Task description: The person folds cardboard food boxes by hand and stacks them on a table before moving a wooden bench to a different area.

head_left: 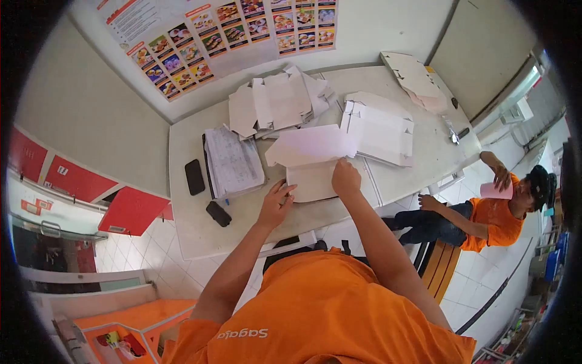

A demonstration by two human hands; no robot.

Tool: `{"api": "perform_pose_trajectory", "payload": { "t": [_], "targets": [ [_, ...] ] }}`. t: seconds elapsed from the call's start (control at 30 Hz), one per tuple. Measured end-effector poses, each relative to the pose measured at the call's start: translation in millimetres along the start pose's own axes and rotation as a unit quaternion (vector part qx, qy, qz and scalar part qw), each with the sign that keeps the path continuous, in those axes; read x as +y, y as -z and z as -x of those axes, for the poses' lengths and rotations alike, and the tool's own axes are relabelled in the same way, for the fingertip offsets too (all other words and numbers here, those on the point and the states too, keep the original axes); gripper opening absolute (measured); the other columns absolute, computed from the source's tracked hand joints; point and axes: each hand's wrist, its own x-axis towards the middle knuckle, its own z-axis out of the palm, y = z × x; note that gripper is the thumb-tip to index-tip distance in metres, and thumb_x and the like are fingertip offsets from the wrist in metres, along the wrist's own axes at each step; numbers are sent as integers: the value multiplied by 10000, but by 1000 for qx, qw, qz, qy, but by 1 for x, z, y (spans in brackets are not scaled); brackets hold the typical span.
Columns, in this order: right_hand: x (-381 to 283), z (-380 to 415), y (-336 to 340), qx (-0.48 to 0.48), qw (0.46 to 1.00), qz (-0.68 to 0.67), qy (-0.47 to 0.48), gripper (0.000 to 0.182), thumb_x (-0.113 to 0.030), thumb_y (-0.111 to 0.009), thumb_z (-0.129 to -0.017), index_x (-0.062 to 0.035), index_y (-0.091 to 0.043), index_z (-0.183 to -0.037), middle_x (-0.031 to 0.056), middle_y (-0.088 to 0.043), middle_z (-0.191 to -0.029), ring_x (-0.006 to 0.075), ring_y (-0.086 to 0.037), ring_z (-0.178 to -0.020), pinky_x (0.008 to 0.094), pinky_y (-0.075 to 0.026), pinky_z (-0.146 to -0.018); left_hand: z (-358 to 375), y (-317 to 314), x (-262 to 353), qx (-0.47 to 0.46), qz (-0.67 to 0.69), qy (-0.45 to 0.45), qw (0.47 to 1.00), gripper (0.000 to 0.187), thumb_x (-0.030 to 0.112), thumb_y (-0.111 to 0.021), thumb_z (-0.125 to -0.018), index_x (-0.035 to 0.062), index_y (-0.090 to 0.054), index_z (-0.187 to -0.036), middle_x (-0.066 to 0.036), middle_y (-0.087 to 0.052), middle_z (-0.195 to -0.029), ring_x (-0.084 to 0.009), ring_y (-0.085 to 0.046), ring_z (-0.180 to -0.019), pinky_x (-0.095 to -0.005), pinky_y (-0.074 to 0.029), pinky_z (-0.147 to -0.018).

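A white cardboard box (312,182), partly folded with its lid flap (315,145) raised, lies at the near edge of the table in front of me. My right hand (346,178) is closed at its right side, gripping the upper right corner. On the other side, my left hand (277,204) has its fingers apart, and their tips touch the box's left wall. Behind the box lies a pile of flat cardboard box blanks (282,103). Another stack of blanks (381,130) is just to the right.
Left of the box are a paper-filled folder (233,161), a phone (194,177) and a small black object (219,213). More flattened cardboard (415,79) and a tape dispenser-like item (453,133) lie far right. A seated person (494,209) in orange holds something pink.
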Motion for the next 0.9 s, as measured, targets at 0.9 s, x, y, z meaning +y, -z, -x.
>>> {"api": "perform_pose_trajectory", "payload": {
  "t": [0.9],
  "targets": [
    [52, 53, 63, -197, 907, -366, 63, 445, -352, -639, -989, 58, -694, -1154, 213, -733, -991, 289, -710, -882, 394, -542, -779, -21, 19, 109, 38, 227, -18, 973, 823, 268, -859, -807, 142, -466, -1519, -134, -428, -1483, -262, -499, -1255, -388, -473, -1012]
  ]
}}
